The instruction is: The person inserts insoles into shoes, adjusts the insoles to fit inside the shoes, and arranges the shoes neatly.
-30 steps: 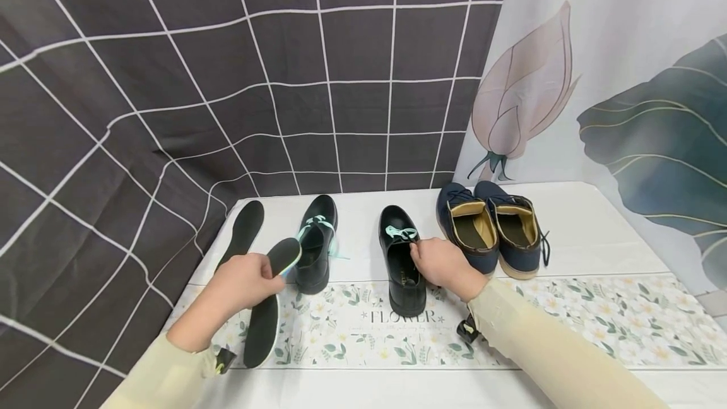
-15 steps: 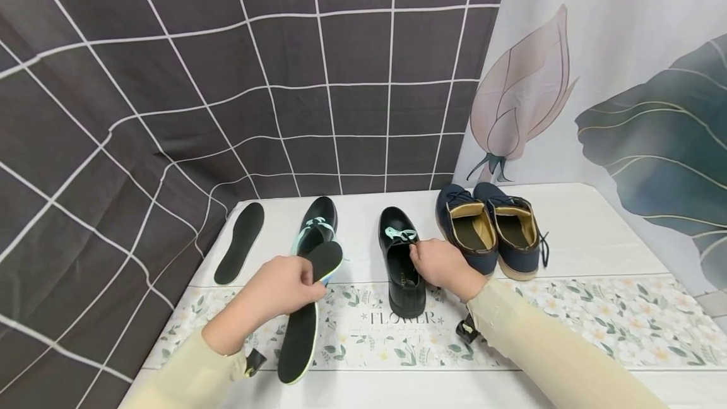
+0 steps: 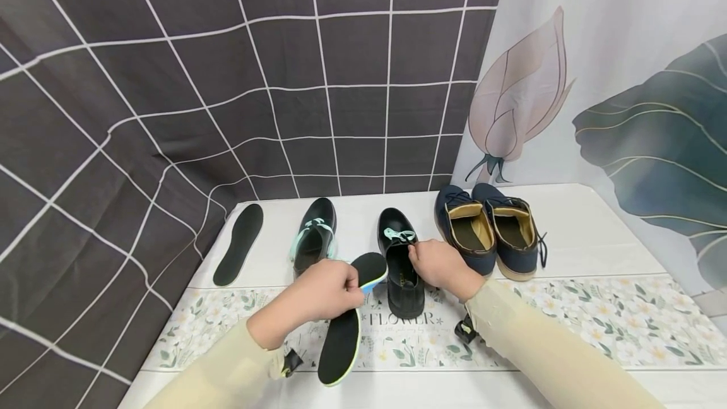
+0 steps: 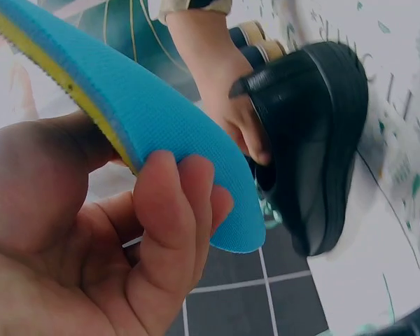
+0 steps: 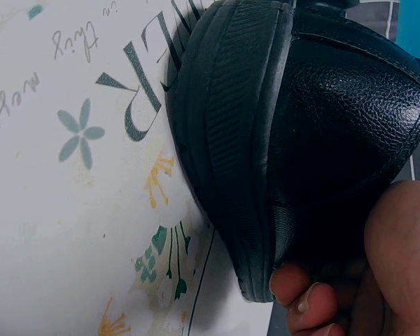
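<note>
My left hand (image 3: pixel 326 292) pinches a black-topped insole (image 3: pixel 339 349) near its middle. The insole's toe end reaches the left side of a black lace-up shoe (image 3: pixel 406 302); I cannot tell whether they touch. In the left wrist view the insole's blue underside (image 4: pixel 182 133) and yellow edge face the camera, with the thumb on one side and fingertips on the other. My right hand (image 3: pixel 442 264) grips that shoe by the right rim of its opening, just behind the mint laces (image 3: pixel 399 234). In the right wrist view, fingertips (image 5: pixel 313 308) lie against the shoe's side.
Another black shoe (image 3: pixel 318 210) with mint laces stands to the left, its heel hidden behind my left hand. A second insole (image 3: pixel 238 245) lies at the far left. Two navy shoes (image 3: pixel 514 245) stand at the right. A dark gridded cloth (image 3: pixel 358 106) hangs behind the table (image 3: pixel 602 226).
My left hand has carried the insole rightward, from beside the left black shoe to the one in my right hand. The right hand keeps its grip in place.
</note>
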A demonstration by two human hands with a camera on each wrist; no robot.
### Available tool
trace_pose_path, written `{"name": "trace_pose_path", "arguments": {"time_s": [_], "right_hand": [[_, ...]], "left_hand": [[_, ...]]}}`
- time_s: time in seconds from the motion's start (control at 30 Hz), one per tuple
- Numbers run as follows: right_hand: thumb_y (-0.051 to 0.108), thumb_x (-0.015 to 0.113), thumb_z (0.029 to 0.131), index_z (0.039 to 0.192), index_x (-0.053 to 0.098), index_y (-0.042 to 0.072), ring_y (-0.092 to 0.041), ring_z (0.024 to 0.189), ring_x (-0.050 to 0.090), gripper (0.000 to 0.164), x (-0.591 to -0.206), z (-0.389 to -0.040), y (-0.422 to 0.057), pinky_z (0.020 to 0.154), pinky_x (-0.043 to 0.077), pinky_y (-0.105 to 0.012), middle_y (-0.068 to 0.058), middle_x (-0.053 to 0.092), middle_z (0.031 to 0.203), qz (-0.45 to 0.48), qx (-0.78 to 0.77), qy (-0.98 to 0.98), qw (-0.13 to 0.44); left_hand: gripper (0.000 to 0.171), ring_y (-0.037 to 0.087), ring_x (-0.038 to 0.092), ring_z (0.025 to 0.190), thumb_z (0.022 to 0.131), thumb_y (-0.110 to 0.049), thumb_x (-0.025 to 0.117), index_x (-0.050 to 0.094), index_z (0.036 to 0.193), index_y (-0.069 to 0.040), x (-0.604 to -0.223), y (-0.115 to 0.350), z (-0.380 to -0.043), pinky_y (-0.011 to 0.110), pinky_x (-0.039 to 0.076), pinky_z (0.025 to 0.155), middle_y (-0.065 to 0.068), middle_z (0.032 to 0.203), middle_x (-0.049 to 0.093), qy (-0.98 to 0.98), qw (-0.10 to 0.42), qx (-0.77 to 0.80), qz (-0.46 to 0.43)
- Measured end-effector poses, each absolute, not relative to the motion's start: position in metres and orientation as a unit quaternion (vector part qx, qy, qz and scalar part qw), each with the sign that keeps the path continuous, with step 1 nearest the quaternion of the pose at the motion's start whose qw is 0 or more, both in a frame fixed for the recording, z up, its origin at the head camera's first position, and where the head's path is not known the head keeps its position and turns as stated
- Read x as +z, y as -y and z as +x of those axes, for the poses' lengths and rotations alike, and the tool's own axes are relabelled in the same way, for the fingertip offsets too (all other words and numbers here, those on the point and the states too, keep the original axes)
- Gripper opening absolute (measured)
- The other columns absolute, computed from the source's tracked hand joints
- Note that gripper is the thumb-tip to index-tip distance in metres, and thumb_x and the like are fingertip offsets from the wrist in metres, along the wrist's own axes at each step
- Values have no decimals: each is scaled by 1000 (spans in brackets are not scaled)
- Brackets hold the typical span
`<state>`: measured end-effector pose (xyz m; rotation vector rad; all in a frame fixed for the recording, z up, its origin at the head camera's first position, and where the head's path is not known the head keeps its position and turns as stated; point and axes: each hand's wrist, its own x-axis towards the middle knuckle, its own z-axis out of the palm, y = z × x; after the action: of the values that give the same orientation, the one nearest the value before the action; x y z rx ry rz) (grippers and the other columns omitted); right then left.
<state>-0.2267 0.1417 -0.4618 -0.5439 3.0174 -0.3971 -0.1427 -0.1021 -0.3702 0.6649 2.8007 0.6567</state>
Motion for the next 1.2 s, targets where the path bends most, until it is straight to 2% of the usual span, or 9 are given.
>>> {"name": "trace_pose_path", "arguments": {"time_s": [0.23, 0.4, 0.53, 0.73, 0.93, 1.2], "right_hand": [[27, 39, 107, 63, 52, 16, -18, 51, 52, 47, -463, -228, -142, 56, 49, -40, -2, 53, 56, -177, -125, -976, 30], [26, 38, 109, 68, 54, 15, -19, 52, 51, 45, -459, -233, -143, 60, 45, -39, -2, 49, 59, -189, -138, -970, 70], [25, 37, 109, 70, 56, 14, -21, 58, 55, 45, -455, -237, -145, 66, 47, -42, -6, 54, 62, -200, -143, -965, 95], [25, 36, 108, 68, 56, 14, -23, 63, 59, 46, -452, -240, -148, 71, 49, -45, -9, 59, 66, -199, -137, -965, 104], [26, 35, 108, 73, 61, 13, -24, 68, 62, 45, -451, -241, -149, 73, 51, -46, -11, 63, 71, -192, -144, -964, 117], [25, 35, 108, 74, 62, 14, -23, 70, 63, 45, -452, -241, -147, 73, 52, -46, -10, 67, 77, -193, -140, -964, 117]], "left_hand": [[37, 7, 39, 44, 78, -18, 61, 38, 50, -25, -376, 80, -147, 22, 32, 48, -12, 46, 34, -936, 117, 232, 237], [42, 7, 35, 44, 78, -17, 61, 33, 48, -24, -381, 70, -151, 22, 29, 48, -12, 45, 29, -936, 119, 232, 238], [41, 7, 36, 44, 78, -19, 62, 35, 47, -25, -383, 65, -153, 23, 29, 47, -12, 45, 31, -939, 118, 226, 233], [46, 7, 43, 36, 83, -24, 63, 38, 44, -24, -377, 53, -165, 22, 34, 43, -11, 38, 38, -939, 153, 213, 221], [54, 11, 52, 34, 88, -28, 62, 38, 40, -23, -371, 36, -178, 23, 37, 42, -9, 34, 42, -943, 178, 175, 219], [57, 8, 49, 30, 91, -30, 63, 39, 40, -22, -373, 22, -183, 23, 39, 42, -7, 33, 43, -951, 182, 156, 196]]}}
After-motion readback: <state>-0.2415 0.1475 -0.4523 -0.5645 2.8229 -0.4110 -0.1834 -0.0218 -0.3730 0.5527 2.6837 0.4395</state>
